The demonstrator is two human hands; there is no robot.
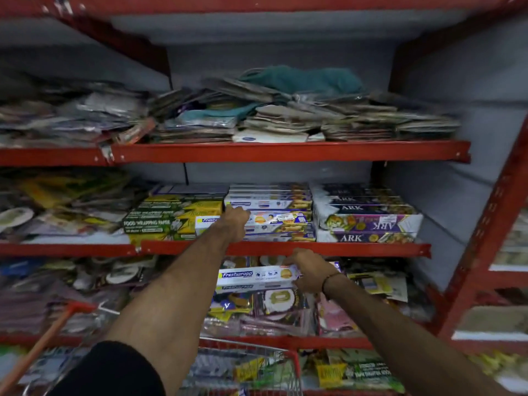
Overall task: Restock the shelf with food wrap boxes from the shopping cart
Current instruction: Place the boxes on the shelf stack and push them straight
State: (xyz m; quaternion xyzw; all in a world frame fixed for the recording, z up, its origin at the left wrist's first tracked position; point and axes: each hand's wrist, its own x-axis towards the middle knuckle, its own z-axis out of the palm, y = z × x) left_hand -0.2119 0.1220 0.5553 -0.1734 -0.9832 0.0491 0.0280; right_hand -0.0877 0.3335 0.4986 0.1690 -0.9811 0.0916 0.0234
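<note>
Right hand (pixel 310 271) closed around the right end of one white food wrap box (pixel 257 277), carried level just below the red lip of the middle shelf (pixel 328 248), long axis running left to right. Target stack of matching boxes (pixel 274 215) up and slightly left of that box, lying the same way, so only a lift up and forward needed by the look of it, no turn. Left hand (pixel 235 221) nearer, already resting palm-down on that stack, gripping nothing. Two hands, one box in hand; stacked white boxes too blurred to count exactly. Red shopping cart (pixel 295 364) low in view, contents unclear.
</note>
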